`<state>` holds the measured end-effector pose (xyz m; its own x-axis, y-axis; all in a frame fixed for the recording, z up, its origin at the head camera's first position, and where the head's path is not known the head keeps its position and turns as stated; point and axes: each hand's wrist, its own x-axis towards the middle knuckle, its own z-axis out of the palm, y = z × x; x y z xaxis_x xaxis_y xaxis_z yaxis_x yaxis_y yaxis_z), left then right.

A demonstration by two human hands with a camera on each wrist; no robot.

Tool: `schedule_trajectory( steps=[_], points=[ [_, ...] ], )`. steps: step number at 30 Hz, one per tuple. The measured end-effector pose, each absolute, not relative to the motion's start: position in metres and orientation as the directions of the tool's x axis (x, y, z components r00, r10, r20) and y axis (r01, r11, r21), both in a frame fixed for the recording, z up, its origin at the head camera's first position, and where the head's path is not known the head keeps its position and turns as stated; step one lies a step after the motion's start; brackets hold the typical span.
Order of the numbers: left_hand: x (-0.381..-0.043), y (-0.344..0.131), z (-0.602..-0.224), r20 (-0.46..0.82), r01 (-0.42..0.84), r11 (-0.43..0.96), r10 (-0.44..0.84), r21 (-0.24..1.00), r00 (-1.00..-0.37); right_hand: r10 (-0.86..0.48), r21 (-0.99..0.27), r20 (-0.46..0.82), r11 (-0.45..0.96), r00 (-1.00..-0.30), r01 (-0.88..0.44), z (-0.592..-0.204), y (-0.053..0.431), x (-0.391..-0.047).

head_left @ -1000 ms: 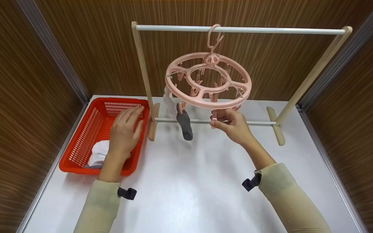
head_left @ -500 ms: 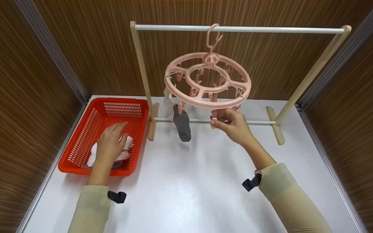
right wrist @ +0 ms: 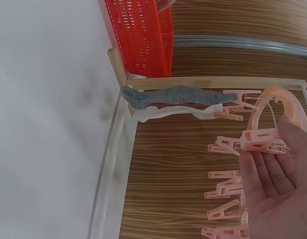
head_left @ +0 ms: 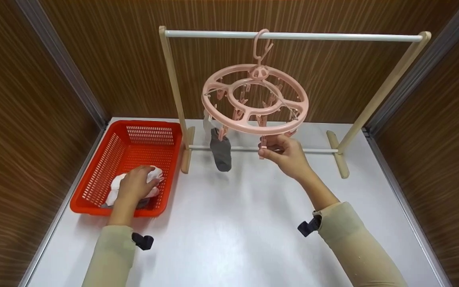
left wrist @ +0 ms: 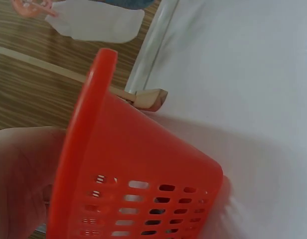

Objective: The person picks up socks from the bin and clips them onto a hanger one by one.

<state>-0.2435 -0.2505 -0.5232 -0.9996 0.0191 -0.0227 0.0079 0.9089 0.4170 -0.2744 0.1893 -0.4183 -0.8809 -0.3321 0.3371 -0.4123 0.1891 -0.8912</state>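
My right hand [head_left: 289,157] pinches a pink clothespin [right wrist: 263,140] between thumb and fingers at the front of a round pink clip hanger [head_left: 253,126]. The hanger hooks over a white rail [head_left: 333,36]. A grey sock [head_left: 221,153] and a white sock [right wrist: 178,112] hang from clips on its left side. Down in the red basket [head_left: 173,167], my left hand [head_left: 134,184] lies over white socks [head_left: 154,175], thumb and forefinger spread apart. In the left wrist view the basket wall hides its fingertips.
The rail's wooden legs [head_left: 173,79] stand on a white table [head_left: 229,231], the left one close beside the basket. Wood-grain panels [head_left: 333,91] enclose the back and sides. Several more pink clips [right wrist: 226,211] dangle under the hanger.
My left hand has moved down and leftward, from above the basket's right side onto the white socks. The grey sock has swung slightly left and turned. My right hand keeps its grip.
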Motion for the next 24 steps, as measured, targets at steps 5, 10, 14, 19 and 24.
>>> schedule_trajectory(
  steps=[5,10,14,19,24],
  points=[
    [-0.245,-0.256,-0.533,-0.109,-0.032,0.905,0.015,0.423,-0.994,-0.323,-0.886,0.347,0.194,-0.881,-0.421,-0.432,0.193,-0.282],
    [-0.246,-0.26,-0.541,-0.166,-0.066,0.899,0.008,0.432,-0.986,-0.326,-0.887,0.345,0.194,-0.88,-0.42,-0.433,0.193,-0.283],
    [-0.246,-0.26,-0.543,-0.168,-0.06,0.903,0.014,0.426,-0.986,-0.327,-0.887,0.345,0.194,-0.88,-0.42,-0.432,0.193,-0.283],
    [-0.249,-0.259,-0.544,-0.126,-0.035,0.922,0.015,0.385,-0.992,-0.324,-0.883,0.345,0.207,-0.881,-0.421,-0.431,0.193,-0.282],
    [-0.249,-0.258,-0.548,-0.051,0.0,0.935,0.019,0.355,-0.999,-0.324,-0.887,0.331,0.213,-0.886,-0.409,-0.42,0.19,-0.275]
  ],
)
